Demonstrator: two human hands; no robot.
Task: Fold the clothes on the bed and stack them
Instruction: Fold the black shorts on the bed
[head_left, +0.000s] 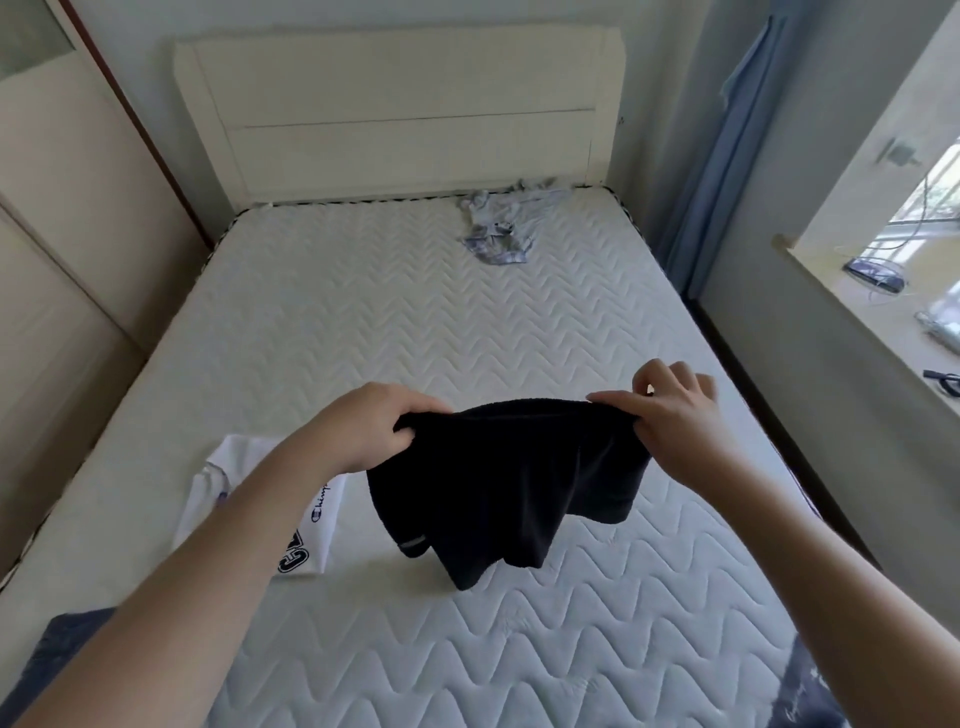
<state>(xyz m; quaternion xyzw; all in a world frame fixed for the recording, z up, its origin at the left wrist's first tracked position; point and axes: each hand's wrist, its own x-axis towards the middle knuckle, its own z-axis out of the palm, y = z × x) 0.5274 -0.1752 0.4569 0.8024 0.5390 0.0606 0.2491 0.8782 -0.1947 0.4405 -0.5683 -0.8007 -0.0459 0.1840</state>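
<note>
I see no container in view; the clothes lie straight on the bed (322, 312), a bare white quilted mattress with a zigzag stitch. Nearest me, dark blue patterned fabric (802, 691) shows at both lower corners of the view. Over the near middle of the mattress hangs the black garment (498, 483), held up by its top edge, its lowest corner at or just above the surface; I cannot tell whether it touches. My left hand (369, 426) has its fingers curled round the garment's left end. My right hand (670, 410) pinches the right end between thumb and forefinger, the other fingers loosely raised. Under my left forearm lies a folded white shirt (244, 457) with dark lettering, flat on the mattress. Well beyond, near the cream headboard (405, 104), sits a crumpled pale blue checked garment (498, 228). A wardrobe (62, 218) stands left; a blue curtain (727, 156) and a windowsill (852, 291) with small items stand right.
</note>
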